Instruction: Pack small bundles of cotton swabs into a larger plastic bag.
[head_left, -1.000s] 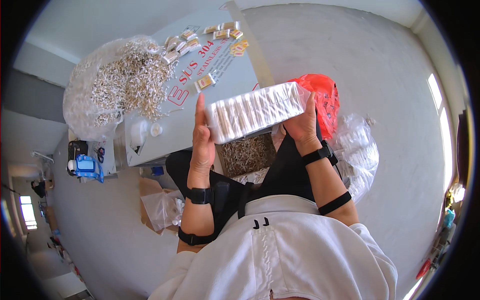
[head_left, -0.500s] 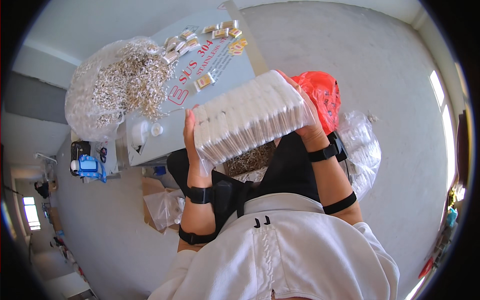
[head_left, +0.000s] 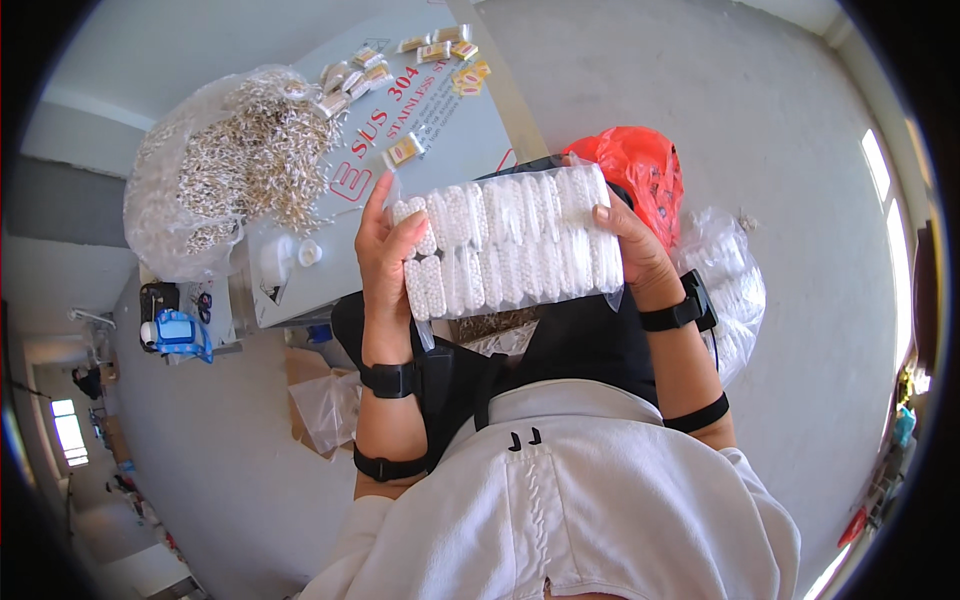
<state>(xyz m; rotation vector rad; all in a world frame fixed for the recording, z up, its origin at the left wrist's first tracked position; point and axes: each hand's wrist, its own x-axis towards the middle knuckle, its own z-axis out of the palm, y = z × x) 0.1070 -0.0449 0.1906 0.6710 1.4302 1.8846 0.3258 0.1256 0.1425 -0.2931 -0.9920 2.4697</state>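
A clear plastic bag of cotton swab packs (head_left: 510, 240) is held up over my lap. Inside, the packs stand in two rows, and their white swab tips face up toward me. Around the bag's left end my left hand (head_left: 385, 250) is closed, its thumb on the top face and a finger along the far side. My right hand (head_left: 637, 248) grips the opposite end, with its thumb at the upper corner; its other fingers are mostly hidden behind the bag. Loose plastic hangs from the lower corners.
On the grey table (head_left: 470, 130), a large plastic bag (head_left: 150, 210) spills loose cotton swabs (head_left: 290, 180). Several small swab packs (head_left: 403, 150) lie there too. A red plastic bag (head_left: 635, 180) and a clear bag (head_left: 735, 290) are at right. Loose swabs (head_left: 497, 325) show below my hands.
The bag has tilted, so its swab-tip face now points up toward me instead of its side. My left thumb has come onto that face; both hands keep their hold.
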